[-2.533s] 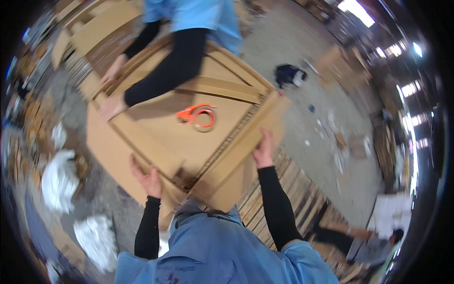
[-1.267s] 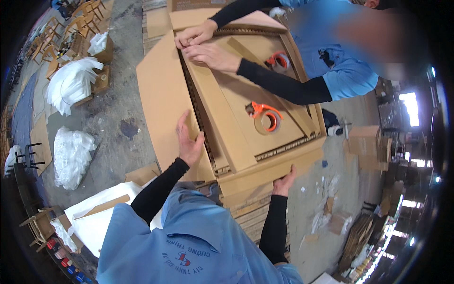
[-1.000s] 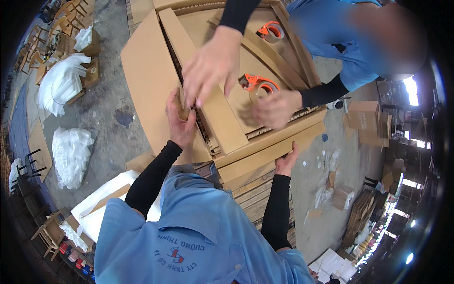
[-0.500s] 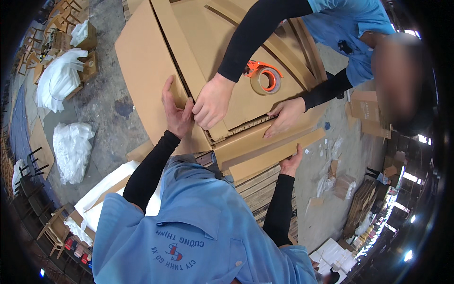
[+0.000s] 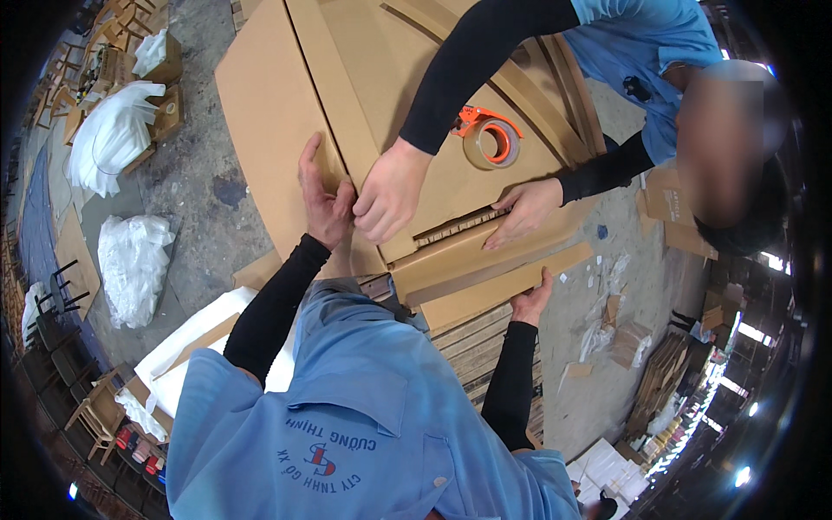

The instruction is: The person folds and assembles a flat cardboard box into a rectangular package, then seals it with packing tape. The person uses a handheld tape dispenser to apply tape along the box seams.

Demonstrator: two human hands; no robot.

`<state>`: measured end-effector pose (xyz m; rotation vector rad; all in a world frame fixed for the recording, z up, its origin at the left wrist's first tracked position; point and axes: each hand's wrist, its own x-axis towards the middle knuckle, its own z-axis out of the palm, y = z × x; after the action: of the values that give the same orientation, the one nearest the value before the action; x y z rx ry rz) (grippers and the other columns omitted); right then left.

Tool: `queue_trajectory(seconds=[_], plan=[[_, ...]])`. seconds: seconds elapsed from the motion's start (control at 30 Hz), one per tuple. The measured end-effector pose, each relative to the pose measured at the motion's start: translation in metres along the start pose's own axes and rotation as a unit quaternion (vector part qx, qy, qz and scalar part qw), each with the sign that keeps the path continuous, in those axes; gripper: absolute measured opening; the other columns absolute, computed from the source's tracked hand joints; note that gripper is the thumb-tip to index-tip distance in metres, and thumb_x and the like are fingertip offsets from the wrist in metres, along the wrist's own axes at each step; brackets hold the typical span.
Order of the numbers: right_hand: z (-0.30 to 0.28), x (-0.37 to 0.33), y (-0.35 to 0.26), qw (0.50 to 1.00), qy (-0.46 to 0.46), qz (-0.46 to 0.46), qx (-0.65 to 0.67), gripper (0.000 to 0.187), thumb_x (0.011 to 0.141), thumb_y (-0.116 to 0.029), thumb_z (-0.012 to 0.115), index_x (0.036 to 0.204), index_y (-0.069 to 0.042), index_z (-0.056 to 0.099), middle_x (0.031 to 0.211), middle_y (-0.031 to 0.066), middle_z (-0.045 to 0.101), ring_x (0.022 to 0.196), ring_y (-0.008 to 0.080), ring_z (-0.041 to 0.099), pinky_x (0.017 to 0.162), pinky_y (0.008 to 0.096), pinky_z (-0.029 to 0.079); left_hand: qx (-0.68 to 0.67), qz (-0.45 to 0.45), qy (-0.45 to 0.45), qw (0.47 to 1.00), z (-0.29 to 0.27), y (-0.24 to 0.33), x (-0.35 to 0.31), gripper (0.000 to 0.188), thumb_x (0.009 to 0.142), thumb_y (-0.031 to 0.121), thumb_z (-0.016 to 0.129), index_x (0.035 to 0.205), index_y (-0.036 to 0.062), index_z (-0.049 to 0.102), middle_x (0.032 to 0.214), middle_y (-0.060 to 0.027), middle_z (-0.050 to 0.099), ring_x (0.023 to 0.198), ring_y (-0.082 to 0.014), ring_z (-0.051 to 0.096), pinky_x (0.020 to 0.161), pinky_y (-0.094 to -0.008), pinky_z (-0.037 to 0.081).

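Note:
A large brown cardboard carton (image 5: 260,113) lies in front of me with its flaps folded outward. My left hand (image 5: 329,204) rests against the carton's left flap, its fingers stretched out and its thumb near a co-worker's hand (image 5: 392,192). My right hand (image 5: 531,301) grips the outer edge of the narrow near flap (image 5: 494,286), thumb on top and fingers hidden beneath. The co-worker's other hand (image 5: 526,208) presses at the near edge of the inner cardboard panel (image 5: 381,113), beside a slit showing corrugated edges. An orange tape dispenser (image 5: 491,139) with a roll of tape lies on the panel.
The co-worker in a blue shirt (image 5: 641,52) leans over from the far right. Slatted wood (image 5: 477,355) shows below the carton. White foam sheets (image 5: 113,139) and a clear plastic bundle (image 5: 134,269) lie on the left. Further cartons (image 5: 672,195) stand at right.
The dark gap along the panel's left side has narrowed, and the slit at the near corner is shorter. Both my hands keep nearly the same places.

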<state>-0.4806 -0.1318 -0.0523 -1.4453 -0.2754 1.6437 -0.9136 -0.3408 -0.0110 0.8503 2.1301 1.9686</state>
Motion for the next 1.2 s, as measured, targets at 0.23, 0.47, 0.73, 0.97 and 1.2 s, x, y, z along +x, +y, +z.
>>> queue_trajectory(seconds=[0.23,0.47,0.73,0.97,1.2], plan=[[-0.006,-0.001,-0.007,0.999,0.020,-0.012,-0.024,0.058,0.090,-0.041,0.075,0.132,-0.005,0.061,0.127,0.0134,0.065,0.120,0.0335,0.063,0.104,0.0495,0.053,0.007,-0.001,0.003,1.000,-0.001,-0.004,-0.002,0.071,0.085,0.000,0.057,0.153,-0.0046,0.037,0.160,-0.0219,0.037,0.148,-0.0378,0.036,0.123,-0.0427,0.028],[-0.029,-0.002,-0.034,0.997,0.052,-0.026,-0.041,0.046,0.092,-0.044,0.073,0.120,-0.008,0.064,0.112,0.0071,0.068,0.104,0.0270,0.065,0.091,0.0461,0.056,0.037,-0.002,-0.007,0.999,-0.003,0.004,-0.004,0.069,0.086,0.004,0.058,0.151,-0.0077,0.036,0.159,-0.0240,0.037,0.148,-0.0409,0.034,0.123,-0.0457,0.027],[-0.059,0.013,-0.099,0.997,0.043,-0.056,-0.012,0.046,0.090,-0.047,0.075,0.115,-0.010,0.064,0.107,0.0053,0.067,0.099,0.0263,0.065,0.088,0.0456,0.055,0.152,0.002,0.019,0.988,-0.007,0.015,-0.012,0.065,0.091,0.007,0.060,0.151,-0.0085,0.038,0.154,-0.0237,0.043,0.145,-0.0381,0.039,0.123,-0.0436,0.030],[-0.080,0.042,-0.108,0.998,0.044,-0.035,0.006,0.046,0.090,-0.047,0.075,0.117,-0.011,0.063,0.110,0.0066,0.065,0.102,0.0257,0.063,0.086,0.0468,0.056,0.184,-0.033,0.058,0.981,0.002,0.025,-0.064,0.058,0.095,0.011,0.062,0.145,-0.0104,0.043,0.155,-0.0256,0.043,0.144,-0.0419,0.040,0.122,-0.0466,0.031],[-0.102,0.090,-0.114,0.999,0.038,0.012,-0.025,0.048,0.091,-0.048,0.074,0.121,-0.012,0.063,0.119,0.0059,0.064,0.110,0.0258,0.061,0.092,0.0470,0.054,0.177,-0.082,0.100,0.976,0.017,0.033,-0.091,0.055,0.098,0.013,0.063,0.146,-0.0084,0.045,0.155,-0.0232,0.044,0.143,-0.0395,0.042,0.120,-0.0453,0.033]])
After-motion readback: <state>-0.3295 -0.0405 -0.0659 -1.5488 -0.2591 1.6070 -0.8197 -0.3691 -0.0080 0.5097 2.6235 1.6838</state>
